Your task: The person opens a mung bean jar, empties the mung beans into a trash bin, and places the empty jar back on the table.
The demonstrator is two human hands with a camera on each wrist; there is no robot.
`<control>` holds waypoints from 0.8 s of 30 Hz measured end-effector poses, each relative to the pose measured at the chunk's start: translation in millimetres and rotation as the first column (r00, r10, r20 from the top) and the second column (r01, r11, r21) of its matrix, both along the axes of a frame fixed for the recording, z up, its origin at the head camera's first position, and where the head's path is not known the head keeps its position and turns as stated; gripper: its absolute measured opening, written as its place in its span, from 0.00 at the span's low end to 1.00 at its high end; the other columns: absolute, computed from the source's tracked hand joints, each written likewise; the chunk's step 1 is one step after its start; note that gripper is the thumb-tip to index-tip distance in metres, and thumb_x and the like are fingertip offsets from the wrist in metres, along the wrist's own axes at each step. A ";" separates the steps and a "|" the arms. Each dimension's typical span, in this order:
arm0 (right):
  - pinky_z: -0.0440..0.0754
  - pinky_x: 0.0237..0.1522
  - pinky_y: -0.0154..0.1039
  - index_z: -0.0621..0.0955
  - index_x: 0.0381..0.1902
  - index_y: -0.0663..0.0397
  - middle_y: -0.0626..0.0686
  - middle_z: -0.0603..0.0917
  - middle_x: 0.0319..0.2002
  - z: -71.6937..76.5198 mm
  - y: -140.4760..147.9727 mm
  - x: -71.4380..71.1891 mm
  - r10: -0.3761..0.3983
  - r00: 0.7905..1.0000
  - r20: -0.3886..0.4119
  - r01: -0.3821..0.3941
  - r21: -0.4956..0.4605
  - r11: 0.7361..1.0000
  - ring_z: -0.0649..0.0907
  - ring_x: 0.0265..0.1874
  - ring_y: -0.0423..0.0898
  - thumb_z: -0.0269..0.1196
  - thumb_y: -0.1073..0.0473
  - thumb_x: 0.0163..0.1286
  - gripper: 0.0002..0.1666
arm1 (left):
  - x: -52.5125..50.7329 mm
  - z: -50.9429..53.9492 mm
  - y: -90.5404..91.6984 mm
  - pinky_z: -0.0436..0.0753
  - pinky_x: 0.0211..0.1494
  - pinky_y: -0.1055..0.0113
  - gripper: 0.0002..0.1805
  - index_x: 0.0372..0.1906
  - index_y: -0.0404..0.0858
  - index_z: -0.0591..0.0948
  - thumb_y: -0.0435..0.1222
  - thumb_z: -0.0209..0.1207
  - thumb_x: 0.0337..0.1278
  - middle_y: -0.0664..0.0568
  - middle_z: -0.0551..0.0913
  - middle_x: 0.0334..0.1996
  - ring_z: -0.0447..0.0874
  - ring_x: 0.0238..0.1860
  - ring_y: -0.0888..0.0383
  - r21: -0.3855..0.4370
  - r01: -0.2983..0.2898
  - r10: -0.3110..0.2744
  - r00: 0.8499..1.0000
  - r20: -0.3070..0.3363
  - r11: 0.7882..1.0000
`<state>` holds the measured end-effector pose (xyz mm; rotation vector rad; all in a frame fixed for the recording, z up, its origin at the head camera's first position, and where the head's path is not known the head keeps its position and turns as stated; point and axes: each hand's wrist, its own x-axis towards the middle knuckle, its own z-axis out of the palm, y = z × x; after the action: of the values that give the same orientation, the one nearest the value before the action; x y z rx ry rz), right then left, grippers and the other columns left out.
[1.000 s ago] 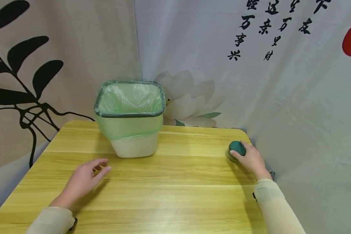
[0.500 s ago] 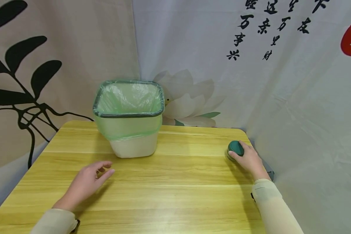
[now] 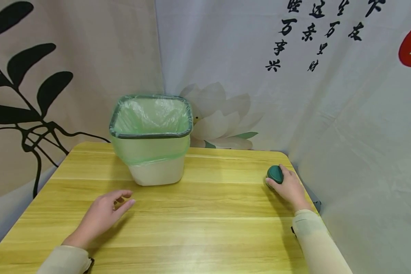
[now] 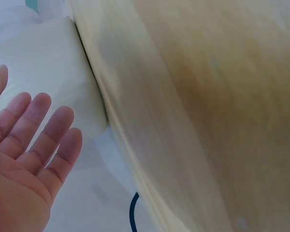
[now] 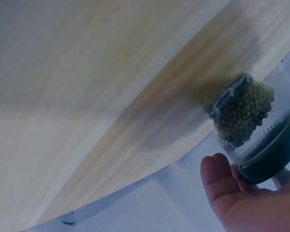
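Observation:
My right hand (image 3: 290,188) grips a small jar (image 3: 275,174) by its dark green lid near the table's right edge. In the right wrist view the jar (image 5: 246,116) is clear, partly filled with small round greenish grains, and its base stands close to the tabletop; I cannot tell whether it touches. My left hand (image 3: 101,214) hovers over the front left of the table, thumb apart and fingers loosely bent. In the left wrist view the palm of the left hand (image 4: 26,159) shows nothing in it.
A pale bin (image 3: 157,173) with a green bag liner (image 3: 150,150) stands at the back left of the wooden table (image 3: 205,228). Printed cloth (image 3: 226,49) hangs behind and to the right. The bin's inside shows only liner.
My left hand has shifted slightly right. The right hand has moved slightly left, and the jar's lid appears a little shifted with it. The bin stays put.

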<state>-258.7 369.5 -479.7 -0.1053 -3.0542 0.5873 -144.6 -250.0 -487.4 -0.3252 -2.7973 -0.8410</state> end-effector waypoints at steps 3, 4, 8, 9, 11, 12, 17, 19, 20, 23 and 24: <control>0.75 0.62 0.77 0.51 0.88 0.51 0.78 0.61 0.77 -2.4 -1.6 -0.9 -0.012 1.000 0.006 0.013 -0.023 1.000 0.71 0.69 0.77 0.63 0.28 0.74 0.61 | 0.3 0.8 0.2 0.89 0.47 0.46 0.21 0.58 0.39 0.87 0.49 0.65 0.74 0.46 0.92 0.49 0.90 0.44 0.49 0.001 -0.001 0.001 1.000 -0.001 1.000; 0.74 0.62 0.77 0.50 0.88 0.51 0.79 0.60 0.77 -3.2 -1.9 -1.3 -0.016 1.000 0.005 0.016 -0.033 0.999 0.71 0.69 0.78 0.63 0.28 0.74 0.61 | 0.3 1.0 0.2 0.89 0.47 0.46 0.21 0.58 0.39 0.87 0.49 0.65 0.74 0.46 0.92 0.49 0.90 0.44 0.49 0.003 -0.002 0.002 1.000 0.002 1.000; 0.73 0.65 0.78 0.50 0.89 0.49 0.80 0.58 0.78 -6.4 -2.8 -2.6 -0.028 1.000 0.004 0.028 -0.077 0.997 0.70 0.70 0.79 0.64 0.30 0.74 0.61 | 0.6 1.6 0.6 0.89 0.47 0.47 0.20 0.58 0.38 0.87 0.48 0.66 0.74 0.47 0.92 0.48 0.90 0.44 0.50 0.000 -0.007 0.007 1.000 0.004 1.000; 0.72 0.65 0.78 0.49 0.89 0.49 0.80 0.58 0.78 -7.2 -3.1 -2.8 -0.030 1.000 0.004 0.030 -0.091 0.995 0.70 0.70 0.79 0.65 0.31 0.74 0.61 | 0.8 1.5 0.9 0.89 0.46 0.47 0.20 0.58 0.38 0.87 0.48 0.66 0.74 0.47 0.92 0.48 0.90 0.44 0.50 0.000 -0.006 0.006 1.000 0.002 1.000; 0.72 0.67 0.77 0.49 0.89 0.48 0.80 0.57 0.78 -8.9 -3.5 -3.3 -0.035 0.999 0.003 0.035 -0.115 0.993 0.70 0.70 0.79 0.66 0.31 0.73 0.61 | 1.1 1.3 1.5 0.89 0.46 0.48 0.20 0.58 0.38 0.87 0.49 0.66 0.73 0.47 0.92 0.48 0.90 0.43 0.51 -0.001 -0.006 0.006 1.000 0.000 1.000; 0.72 0.67 0.77 0.48 0.89 0.48 0.80 0.57 0.78 -9.6 -3.8 -3.4 -0.036 0.999 0.005 0.036 -0.126 0.991 0.70 0.70 0.79 0.66 0.31 0.73 0.62 | 1.3 1.1 1.8 0.89 0.46 0.48 0.21 0.58 0.38 0.87 0.49 0.66 0.73 0.47 0.92 0.48 0.90 0.43 0.51 0.000 -0.005 0.005 1.000 0.001 1.000; 0.71 0.69 0.77 0.48 0.89 0.46 0.80 0.56 0.79 -12.4 -5.3 -4.6 -0.044 0.999 0.007 0.044 -0.155 0.987 0.69 0.71 0.78 0.66 0.31 0.73 0.62 | 2.4 1.6 4.3 0.89 0.47 0.47 0.21 0.58 0.39 0.87 0.50 0.66 0.73 0.47 0.92 0.49 0.90 0.43 0.52 0.009 -0.005 0.005 1.000 0.006 1.000; 0.71 0.69 0.77 0.48 0.89 0.47 0.80 0.56 0.79 -12.6 -6.0 -5.0 -0.046 0.999 0.004 0.046 -0.160 0.986 0.69 0.71 0.78 0.66 0.32 0.73 0.62 | 2.8 2.3 5.3 0.89 0.47 0.47 0.21 0.58 0.39 0.87 0.49 0.67 0.73 0.47 0.92 0.49 0.90 0.44 0.51 0.009 -0.005 0.005 1.000 0.004 1.000; 0.71 0.69 0.76 0.48 0.89 0.47 0.80 0.57 0.79 -12.5 -6.4 -5.2 -0.047 0.999 0.002 0.047 -0.162 0.986 0.69 0.71 0.78 0.67 0.32 0.73 0.62 | 3.1 2.8 5.8 0.89 0.47 0.47 0.21 0.57 0.39 0.87 0.49 0.67 0.73 0.47 0.92 0.49 0.90 0.44 0.51 0.007 -0.004 0.004 1.000 0.002 1.000; 0.72 0.68 0.76 0.49 0.89 0.48 0.80 0.58 0.78 -12.2 -7.6 -5.7 -0.050 0.999 -0.005 0.048 -0.166 0.985 0.69 0.70 0.78 0.67 0.34 0.73 0.61 | 3.7 4.0 7.2 0.89 0.46 0.48 0.20 0.57 0.39 0.87 0.48 0.67 0.73 0.47 0.92 0.49 0.90 0.44 0.51 0.001 0.000 0.000 1.000 -0.011 1.000; 0.72 0.68 0.76 0.49 0.89 0.49 0.80 0.58 0.78 -12.4 -7.6 -5.9 -0.050 0.999 -0.007 0.049 -0.167 0.985 0.70 0.70 0.78 0.68 0.35 0.73 0.61 | 3.7 4.3 7.6 0.89 0.46 0.48 0.20 0.57 0.39 0.88 0.48 0.67 0.73 0.47 0.92 0.49 0.90 0.43 0.51 0.000 0.002 -0.002 1.000 -0.015 1.000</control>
<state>-264.6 361.8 -492.1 -0.1805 -2.9768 0.8359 -140.9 -242.4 -483.1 -0.3332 -2.7835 -0.8348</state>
